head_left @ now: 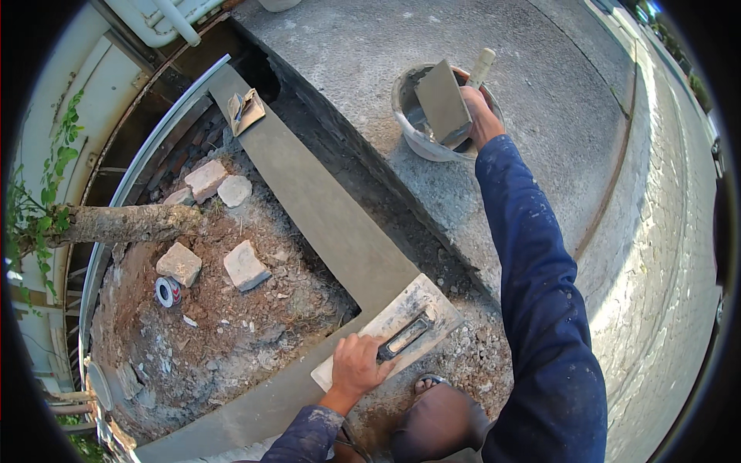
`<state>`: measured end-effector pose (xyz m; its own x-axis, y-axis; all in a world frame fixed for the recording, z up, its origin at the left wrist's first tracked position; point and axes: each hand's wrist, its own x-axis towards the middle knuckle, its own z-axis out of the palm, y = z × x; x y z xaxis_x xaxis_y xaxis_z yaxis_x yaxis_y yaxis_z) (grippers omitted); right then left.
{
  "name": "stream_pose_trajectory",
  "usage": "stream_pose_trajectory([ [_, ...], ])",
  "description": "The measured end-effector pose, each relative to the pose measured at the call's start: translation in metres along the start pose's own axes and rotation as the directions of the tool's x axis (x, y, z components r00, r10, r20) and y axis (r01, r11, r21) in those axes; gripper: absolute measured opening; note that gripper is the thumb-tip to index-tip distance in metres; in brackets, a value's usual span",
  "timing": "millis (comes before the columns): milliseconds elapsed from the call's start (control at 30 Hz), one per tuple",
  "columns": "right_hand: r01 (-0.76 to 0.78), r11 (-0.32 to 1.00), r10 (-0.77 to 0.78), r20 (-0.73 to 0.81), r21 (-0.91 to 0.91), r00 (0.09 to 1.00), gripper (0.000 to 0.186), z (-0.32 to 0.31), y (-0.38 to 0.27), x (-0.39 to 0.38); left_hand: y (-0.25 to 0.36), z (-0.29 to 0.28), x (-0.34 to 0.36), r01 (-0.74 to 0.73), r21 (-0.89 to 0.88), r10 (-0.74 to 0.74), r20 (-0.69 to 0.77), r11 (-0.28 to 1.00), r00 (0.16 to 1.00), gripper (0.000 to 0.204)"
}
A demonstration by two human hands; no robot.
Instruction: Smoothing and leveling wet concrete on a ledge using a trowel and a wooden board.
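Note:
My left hand (pixel 356 363) is closed on a pale, mortar-stained rectangular float (pixel 424 305) at the near corner of a smooth grey mortar ledge (pixel 312 216), its fingers at the near end of the dark handle. At the upper right, my right hand (pixel 482 116) grips a flat trowel (pixel 440 100) coated in grey mortar, tilted over a white bucket (pixel 417 143). A pale handle (pixel 480 68) sticks up just behind the trowel; I cannot make out which tool it belongs to.
Inside the ledge are soil, broken blocks (pixel 245 266), a tape roll (pixel 167 292) and a tree trunk (pixel 131 224). A crumpled brown piece (pixel 247 112) lies on the far ledge. A trench (pixel 370 201) borders the concrete pavement (pixel 540 77). Pale metalwork (pixel 108 85) stands left; my sandalled foot is below.

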<state>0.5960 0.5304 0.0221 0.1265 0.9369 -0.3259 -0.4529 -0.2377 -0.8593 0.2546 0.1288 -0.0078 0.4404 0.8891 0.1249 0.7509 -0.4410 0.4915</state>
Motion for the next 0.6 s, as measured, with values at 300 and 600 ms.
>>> stream_pose_trajectory([
  [300,0.155,0.976,-0.185,0.202,0.153,0.962,0.048,-0.062,0.018,-0.234,0.011,-0.004,-0.003,0.017,0.045,-0.017,-0.013,0.999,1.000,0.045],
  [600,0.090,0.993,-0.082,0.101,-0.078,0.992,0.086,-0.137,0.145,-0.397,0.004,0.003,-0.015,0.068,0.070,-0.065,-0.046,0.995,0.997,0.048],
])
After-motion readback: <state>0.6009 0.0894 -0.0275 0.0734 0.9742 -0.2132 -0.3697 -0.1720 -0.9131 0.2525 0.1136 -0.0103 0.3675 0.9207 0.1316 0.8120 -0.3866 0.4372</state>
